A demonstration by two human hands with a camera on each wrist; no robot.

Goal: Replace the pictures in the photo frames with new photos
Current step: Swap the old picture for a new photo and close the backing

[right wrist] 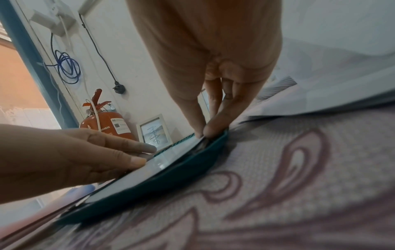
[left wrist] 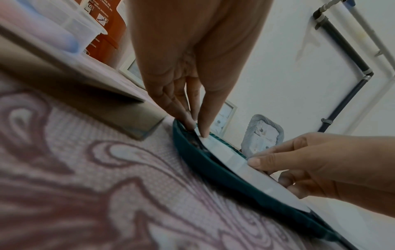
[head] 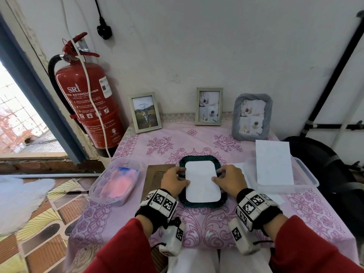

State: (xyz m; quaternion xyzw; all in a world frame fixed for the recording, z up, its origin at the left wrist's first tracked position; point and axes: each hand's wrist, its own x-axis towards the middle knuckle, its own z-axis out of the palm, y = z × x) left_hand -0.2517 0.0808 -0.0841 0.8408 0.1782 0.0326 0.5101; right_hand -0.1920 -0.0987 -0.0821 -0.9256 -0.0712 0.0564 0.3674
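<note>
head view: seating new photo in frame, pinching its edges with left hand and right hand; likely next: press flat, refit backing.

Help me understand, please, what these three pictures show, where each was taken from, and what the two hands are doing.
There is no machine: a person wears three cameras. The head view looks down on a table with a pink flowered cloth; each wrist view looks along one hand from low over the cloth. A dark green frame lies flat, with a white sheet inside it. The left hand and right hand pinch the sheet's side edges, apparently seating it. A brown board lies left of the frame, and three filled frames stand by the wall.
</note>
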